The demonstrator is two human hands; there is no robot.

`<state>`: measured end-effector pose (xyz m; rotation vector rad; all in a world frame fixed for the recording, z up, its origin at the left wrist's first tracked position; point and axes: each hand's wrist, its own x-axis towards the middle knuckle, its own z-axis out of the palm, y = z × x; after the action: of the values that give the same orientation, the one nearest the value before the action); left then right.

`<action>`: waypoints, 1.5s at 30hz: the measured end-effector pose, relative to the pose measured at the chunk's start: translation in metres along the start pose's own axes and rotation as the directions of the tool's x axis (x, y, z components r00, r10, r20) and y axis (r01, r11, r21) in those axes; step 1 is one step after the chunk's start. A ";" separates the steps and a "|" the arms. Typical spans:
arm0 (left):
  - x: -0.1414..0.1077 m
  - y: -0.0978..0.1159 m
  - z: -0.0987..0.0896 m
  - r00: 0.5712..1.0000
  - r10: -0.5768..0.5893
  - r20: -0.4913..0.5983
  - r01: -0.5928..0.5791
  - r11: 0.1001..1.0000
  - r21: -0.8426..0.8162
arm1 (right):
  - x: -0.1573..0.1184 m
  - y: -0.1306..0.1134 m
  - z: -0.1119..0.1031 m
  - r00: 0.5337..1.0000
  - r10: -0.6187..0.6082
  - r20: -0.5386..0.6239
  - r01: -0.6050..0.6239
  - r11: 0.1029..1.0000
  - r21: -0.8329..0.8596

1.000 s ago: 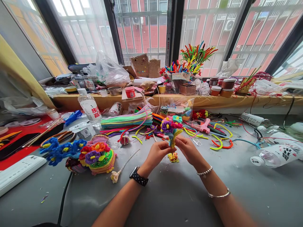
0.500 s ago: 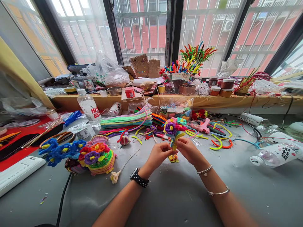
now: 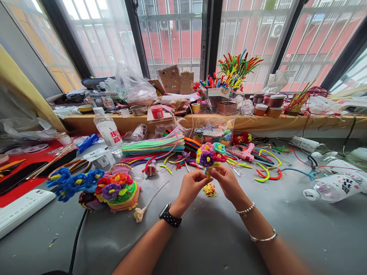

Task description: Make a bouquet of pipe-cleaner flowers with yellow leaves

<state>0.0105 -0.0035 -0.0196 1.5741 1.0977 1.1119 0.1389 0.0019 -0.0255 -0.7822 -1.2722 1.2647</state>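
Note:
Between my two hands stands a small bouquet of pipe-cleaner flowers (image 3: 208, 156) in purple, pink, teal, yellow and red. My left hand (image 3: 192, 188) pinches its stem from the left. From the right, my right hand (image 3: 227, 182) pinches the stem just under the blossoms, its fingertips almost meeting the left ones. Below the hands a yellow and red fuzzy clump (image 3: 210, 190) shows near the table; whether it joins the stem is hidden. A pale cream flower on a long stem (image 3: 139, 214) lies to the left of my left hand.
Blue flowers (image 3: 78, 181) and a round colourful fuzzy piece (image 3: 124, 196) sit at left. Behind the hands lie a bundle of pastel pipe cleaners (image 3: 155, 145) and a pink glue gun (image 3: 245, 152). Plastic bottles (image 3: 334, 189) lie at right; a white power strip (image 3: 24, 210) is at far left.
The bouquet has turned and shifted slightly, and its blossoms now face me more. My right fingers have moved a little left and down from the yellow petal or leaf to the stem.

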 end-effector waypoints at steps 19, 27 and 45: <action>-0.003 0.001 0.002 0.986 0.124 -0.112 -0.112 0.988 0.107 | -0.002 0.000 0.006 0.999 -0.025 -0.035 0.024 0.999 -0.030; -0.001 0.000 0.000 0.994 0.077 -0.080 -0.074 0.996 0.047 | -0.001 0.002 0.001 0.999 0.021 -0.036 -0.021 1.000 0.022; -0.001 -0.001 -0.001 0.988 0.118 -0.097 -0.111 0.991 0.076 | 0.000 0.000 0.000 1.000 -0.012 -0.006 0.011 1.000 -0.009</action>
<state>0.0091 -0.0039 -0.0201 1.6695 1.1358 1.2532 0.1387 0.0017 -0.0258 -0.7840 -1.2765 1.2470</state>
